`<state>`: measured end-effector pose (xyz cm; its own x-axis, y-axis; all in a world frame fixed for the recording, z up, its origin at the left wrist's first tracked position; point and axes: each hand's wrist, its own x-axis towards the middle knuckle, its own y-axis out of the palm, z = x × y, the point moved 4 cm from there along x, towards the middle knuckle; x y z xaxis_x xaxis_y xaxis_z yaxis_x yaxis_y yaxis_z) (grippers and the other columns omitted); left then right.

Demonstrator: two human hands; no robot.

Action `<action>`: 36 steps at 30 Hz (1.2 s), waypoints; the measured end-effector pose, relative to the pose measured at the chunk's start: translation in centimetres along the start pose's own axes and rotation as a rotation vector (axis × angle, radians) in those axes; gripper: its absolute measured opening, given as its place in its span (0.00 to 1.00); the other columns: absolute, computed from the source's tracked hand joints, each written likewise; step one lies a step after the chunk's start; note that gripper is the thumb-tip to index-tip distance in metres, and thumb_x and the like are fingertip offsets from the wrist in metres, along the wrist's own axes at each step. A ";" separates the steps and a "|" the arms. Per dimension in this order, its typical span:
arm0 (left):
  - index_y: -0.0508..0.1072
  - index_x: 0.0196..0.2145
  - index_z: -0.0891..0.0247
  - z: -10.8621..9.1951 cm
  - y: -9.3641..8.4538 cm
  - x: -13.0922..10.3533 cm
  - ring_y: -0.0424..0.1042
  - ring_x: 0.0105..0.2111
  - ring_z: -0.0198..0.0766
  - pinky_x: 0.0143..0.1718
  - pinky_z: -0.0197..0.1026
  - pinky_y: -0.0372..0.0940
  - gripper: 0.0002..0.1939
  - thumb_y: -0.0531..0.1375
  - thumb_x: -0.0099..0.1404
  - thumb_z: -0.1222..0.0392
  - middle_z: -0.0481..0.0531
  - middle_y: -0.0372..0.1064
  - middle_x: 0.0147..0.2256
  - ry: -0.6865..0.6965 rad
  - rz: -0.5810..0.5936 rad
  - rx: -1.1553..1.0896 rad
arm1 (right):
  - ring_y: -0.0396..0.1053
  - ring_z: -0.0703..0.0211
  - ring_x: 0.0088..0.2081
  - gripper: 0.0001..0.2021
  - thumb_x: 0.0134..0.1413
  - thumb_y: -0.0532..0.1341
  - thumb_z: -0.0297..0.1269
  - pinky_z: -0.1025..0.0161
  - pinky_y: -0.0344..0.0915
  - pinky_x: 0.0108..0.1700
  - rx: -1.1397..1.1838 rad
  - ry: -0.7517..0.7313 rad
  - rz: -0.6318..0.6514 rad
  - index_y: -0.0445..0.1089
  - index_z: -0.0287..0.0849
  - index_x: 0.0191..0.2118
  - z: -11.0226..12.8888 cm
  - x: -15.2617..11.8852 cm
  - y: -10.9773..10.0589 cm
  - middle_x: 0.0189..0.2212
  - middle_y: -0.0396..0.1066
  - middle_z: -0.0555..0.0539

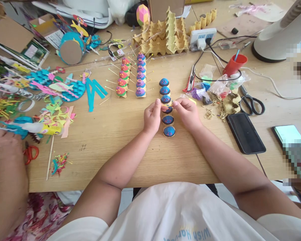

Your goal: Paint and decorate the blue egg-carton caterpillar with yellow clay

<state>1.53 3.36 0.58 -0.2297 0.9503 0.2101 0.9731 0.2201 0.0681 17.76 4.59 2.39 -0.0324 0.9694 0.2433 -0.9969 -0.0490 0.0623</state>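
A row of blue-painted egg-carton cups (168,119) with small red face marks runs away from me down the middle of the table. Over its middle cups, my left hand (152,115) and my right hand (187,112) come close together, both with fingers pinched. A thin yellow piece (168,105) spans the gap between their fingertips; its kind is too small to tell. Further left stand two more carton-cup rows with sticks poking out, one red and green (123,74), the other purple and blue (140,75).
A co-worker's hand (5,144) rests at the left among paper cutouts and a glue bottle (41,128). To the right lie black scissors (252,102), a phone (245,133), a red cutter (190,80) and a red cup (235,65). Egg trays (175,33) and a power strip (203,35) stand behind.
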 end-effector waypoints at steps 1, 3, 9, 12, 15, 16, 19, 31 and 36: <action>0.82 0.27 0.59 0.0 0.0 0.0 0.81 0.33 0.38 0.44 0.43 0.75 0.38 0.57 0.71 0.22 0.50 0.80 0.28 -0.008 0.002 -0.005 | 0.67 0.63 0.31 0.31 0.48 0.73 0.73 0.60 0.69 0.39 0.005 0.004 -0.009 0.76 0.45 0.26 0.0 0.0 0.0 0.25 0.73 0.52; 0.83 0.28 0.59 -0.1 0.0 -0.1 0.81 0.34 0.37 0.44 0.42 0.74 0.36 0.60 0.70 0.23 0.50 0.80 0.28 -0.008 0.014 -0.017 | 0.66 0.63 0.31 0.31 0.47 0.74 0.73 0.61 0.68 0.39 0.011 0.009 -0.025 0.76 0.45 0.26 -0.1 0.0 -0.1 0.25 0.73 0.53; 0.81 0.27 0.59 -0.3 0.3 -0.1 0.77 0.33 0.33 0.40 0.38 0.71 0.27 0.74 0.61 0.31 0.47 0.80 0.29 0.015 0.045 -0.116 | 0.68 0.63 0.32 0.30 0.46 0.75 0.72 0.60 0.70 0.40 0.043 0.021 -0.028 0.77 0.46 0.28 -0.4 0.0 0.0 0.27 0.74 0.52; 0.82 0.29 0.59 -0.4 0.4 0.0 0.77 0.33 0.33 0.40 0.37 0.71 0.26 0.75 0.60 0.32 0.47 0.80 0.29 0.013 0.044 -0.143 | 0.69 0.63 0.33 0.29 0.46 0.75 0.71 0.60 0.70 0.41 0.048 0.016 -0.019 0.77 0.46 0.29 -0.5 0.1 0.0 0.28 0.74 0.52; 0.83 0.31 0.59 -0.4 0.5 0.1 0.76 0.33 0.33 0.40 0.37 0.71 0.26 0.76 0.58 0.32 0.46 0.79 0.30 0.010 0.047 -0.175 | 0.70 0.62 0.34 0.29 0.46 0.76 0.70 0.60 0.70 0.41 0.058 0.020 -0.019 0.77 0.46 0.30 -0.6 0.1 -0.1 0.29 0.75 0.52; 0.83 0.31 0.59 -0.3 0.5 0.1 0.76 0.34 0.32 0.40 0.37 0.71 0.26 0.76 0.58 0.32 0.46 0.79 0.30 0.011 0.049 -0.181 | 0.70 0.62 0.34 0.29 0.46 0.76 0.70 0.59 0.70 0.41 0.067 0.024 -0.021 0.78 0.46 0.31 -0.6 0.1 -0.1 0.29 0.75 0.52; 0.84 0.34 0.59 -0.1 0.5 0.2 0.76 0.35 0.33 0.41 0.37 0.71 0.25 0.77 0.58 0.33 0.47 0.80 0.32 0.009 0.057 -0.188 | 0.71 0.61 0.36 0.28 0.44 0.78 0.69 0.59 0.71 0.42 0.097 0.032 -0.028 0.79 0.47 0.32 -0.7 0.1 -0.1 0.31 0.77 0.51; 0.82 0.29 0.59 -0.6 0.4 0.1 0.77 0.35 0.35 0.43 0.40 0.72 0.28 0.73 0.61 0.29 0.48 0.80 0.30 0.016 0.080 -0.129 | 0.65 0.62 0.33 0.32 0.47 0.72 0.75 0.59 0.67 0.40 0.010 0.030 -0.052 0.75 0.46 0.27 -0.4 0.1 -0.4 0.27 0.72 0.52; 0.82 0.29 0.59 -0.6 0.6 0.0 0.77 0.34 0.35 0.42 0.39 0.71 0.28 0.73 0.60 0.28 0.48 0.79 0.30 0.006 0.096 -0.133 | 0.65 0.62 0.31 0.33 0.51 0.69 0.76 0.58 0.68 0.41 -0.010 0.009 -0.035 0.74 0.46 0.26 -0.2 0.0 -0.4 0.25 0.71 0.52</action>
<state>2.06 3.41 1.17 -0.1359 0.9643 0.2273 0.9796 0.0966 0.1759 18.11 4.68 2.19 0.0017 0.9725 0.2327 -0.9981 -0.0128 0.0607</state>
